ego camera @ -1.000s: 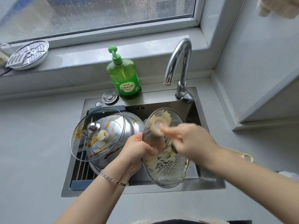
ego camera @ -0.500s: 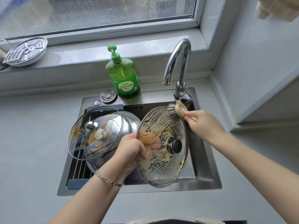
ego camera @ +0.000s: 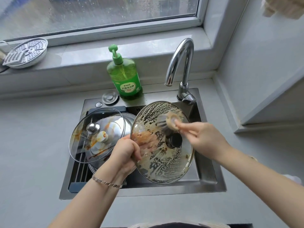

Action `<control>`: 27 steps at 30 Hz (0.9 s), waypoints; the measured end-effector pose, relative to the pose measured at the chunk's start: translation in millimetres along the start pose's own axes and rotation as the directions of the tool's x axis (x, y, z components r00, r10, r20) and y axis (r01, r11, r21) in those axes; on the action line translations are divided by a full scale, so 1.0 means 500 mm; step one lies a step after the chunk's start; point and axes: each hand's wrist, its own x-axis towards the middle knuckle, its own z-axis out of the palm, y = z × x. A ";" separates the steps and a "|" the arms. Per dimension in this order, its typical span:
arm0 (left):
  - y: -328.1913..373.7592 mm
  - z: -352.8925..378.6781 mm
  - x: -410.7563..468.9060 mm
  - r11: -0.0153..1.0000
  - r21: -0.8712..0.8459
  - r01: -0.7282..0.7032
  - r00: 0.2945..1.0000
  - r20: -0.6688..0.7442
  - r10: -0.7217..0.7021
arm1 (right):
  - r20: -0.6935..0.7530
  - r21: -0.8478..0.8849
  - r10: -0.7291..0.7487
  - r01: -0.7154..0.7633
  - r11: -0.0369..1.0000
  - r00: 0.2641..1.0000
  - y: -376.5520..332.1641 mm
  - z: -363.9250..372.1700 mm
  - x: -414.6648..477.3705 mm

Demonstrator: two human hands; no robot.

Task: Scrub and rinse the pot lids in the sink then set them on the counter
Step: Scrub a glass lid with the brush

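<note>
My left hand (ego camera: 126, 152) grips the left rim of a soapy glass pot lid (ego camera: 164, 165) with a black knob, held tilted over the steel sink (ego camera: 212, 176). My right hand (ego camera: 202, 139) holds a round scrubbing brush (ego camera: 171, 121), its bristles pressed on the lid's upper part. A second glass lid (ego camera: 98, 134) with a silver knob and orange-brown sauce streaks leans in the sink's left half. It rests on a steel lid (ego camera: 130, 119) underneath, which is mostly hidden.
A green dish soap bottle (ego camera: 124, 76) stands behind the sink beside the curved chrome faucet (ego camera: 181, 63). A perforated steamer plate (ego camera: 26, 52) sits on the window sill at far left. Grey counter (ego camera: 32, 145) surrounds the sink. A drying rack (ego camera: 80, 168) lies in the sink's left side.
The brush has moved from the lid's top edge down onto its upper surface. My left hand has kept its hold and the lid has turned slightly.
</note>
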 end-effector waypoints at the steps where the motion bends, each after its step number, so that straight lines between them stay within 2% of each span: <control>1: -0.001 0.000 0.002 1.000 -0.008 0.015 1.000 -0.006 -0.015 | -0.037 0.019 0.114 -0.113 0.993 0.993 0.019 -0.011 0.016; 2: -0.001 0.001 0.001 0.999 -0.017 0.028 1.000 -0.006 -0.029 | -0.072 0.019 0.200 -0.200 0.980 0.977 0.038 -0.018 0.026; 3: -0.002 0.001 0.002 0.999 -0.023 0.036 0.999 -0.004 -0.036 | -0.079 0.006 0.228 -0.228 0.974 0.971 0.049 -0.018 0.026; 4: -0.001 0.002 0.002 0.999 -0.021 0.038 0.999 -0.002 -0.038 | -0.054 -0.005 0.195 -0.196 0.981 0.979 0.045 -0.014 0.018; 7: -0.003 0.000 0.005 1.000 -0.014 0.025 1.000 0.009 -0.025 | 0.008 0.021 -0.055 0.055 0.998 0.998 0.000 0.016 -0.022; 8: -0.003 0.001 0.005 0.999 -0.024 0.025 0.999 0.022 -0.024 | -0.004 0.033 -0.045 0.045 0.998 0.999 0.002 0.016 -0.022; 10: -0.006 -0.001 0.007 0.997 -0.067 0.041 0.999 0.034 -0.039 | -0.054 0.087 0.136 -0.131 0.988 0.989 0.036 0.005 0.004; 12: -0.009 -0.003 0.012 0.991 -0.124 0.048 0.998 0.034 -0.044 | -0.082 0.164 0.316 -0.300 0.940 0.945 0.062 -0.006 0.014; 14: -0.013 0.000 0.016 0.980 -0.193 0.038 0.999 0.033 -0.032 | -0.103 0.335 0.402 -0.349 0.875 0.910 0.053 -0.004 0.010; 17: -0.027 0.011 0.028 0.972 -0.236 0.014 1.000 0.009 -0.012 | -0.061 0.471 0.440 -0.363 0.804 0.896 0.010 0.024 -0.001; 19: -0.041 0.019 0.035 0.969 -0.248 -0.005 1.000 -0.001 0.005 | -0.006 0.459 0.414 -0.365 0.810 0.910 -0.015 0.050 -0.002; 22: -0.056 0.031 0.025 0.971 -0.239 -0.014 1.000 0.022 0.020 | -0.046 0.454 0.384 -0.323 0.830 0.922 -0.026 0.078 0.004; 24: -0.064 0.024 0.016 0.980 -0.199 0.009 0.997 0.073 0.006 | -0.084 0.469 0.375 -0.296 0.832 0.923 -0.020 0.083 0.006; 27: -0.047 -0.015 0.014 0.995 -0.067 0.069 0.954 0.295 -0.046 | -0.037 0.477 0.296 -0.243 0.844 0.955 -0.006 0.074 0.000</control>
